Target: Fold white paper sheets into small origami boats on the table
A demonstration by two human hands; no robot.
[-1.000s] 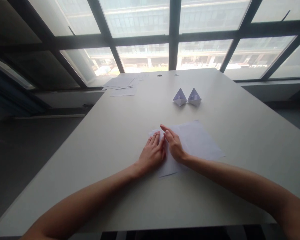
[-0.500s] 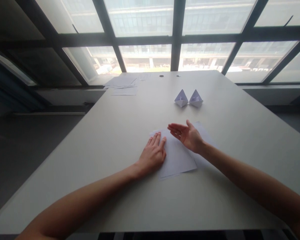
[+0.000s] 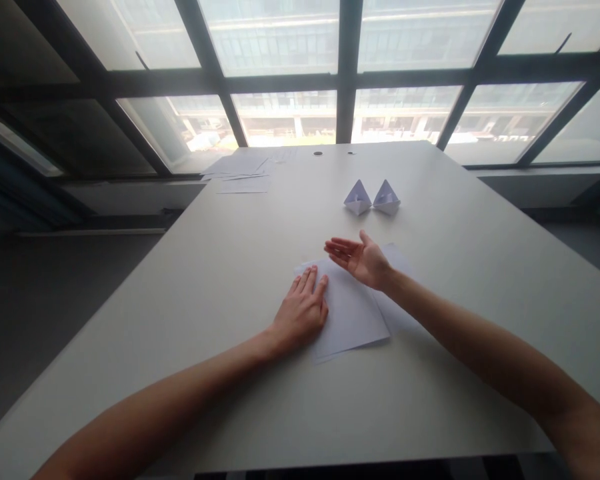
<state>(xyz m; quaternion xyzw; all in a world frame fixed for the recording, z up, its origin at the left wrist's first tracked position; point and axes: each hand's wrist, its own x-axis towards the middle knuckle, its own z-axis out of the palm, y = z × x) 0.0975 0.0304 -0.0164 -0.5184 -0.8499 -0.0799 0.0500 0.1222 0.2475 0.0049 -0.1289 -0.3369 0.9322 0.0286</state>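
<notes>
White sheets of paper point(image 3: 356, 320) lie on the table in front of me, overlapping and slightly askew. My left hand point(image 3: 303, 308) rests flat on their left side, palm down with fingers stretched out. Over the far part of the sheets is my right hand point(image 3: 361, 259), its palm turned up and sideways, fingers extended to the left and thumb raised. Nothing is in it. Beyond the hands stand two folded paper boats point(image 3: 357, 199) side by side, their points up.
At the far left of the white table point(image 3: 195, 280) lies a spread of loose papers point(image 3: 243, 175). A round dark cable hole point(image 3: 318, 154) and a small object point(image 3: 351, 153) are near the far edge. Large framed windows point(image 3: 285, 113) rise behind it.
My right hand has shifted a little left and away from me over the paper. The left hand stays put on the sheets. The whole view has swung slightly.
</notes>
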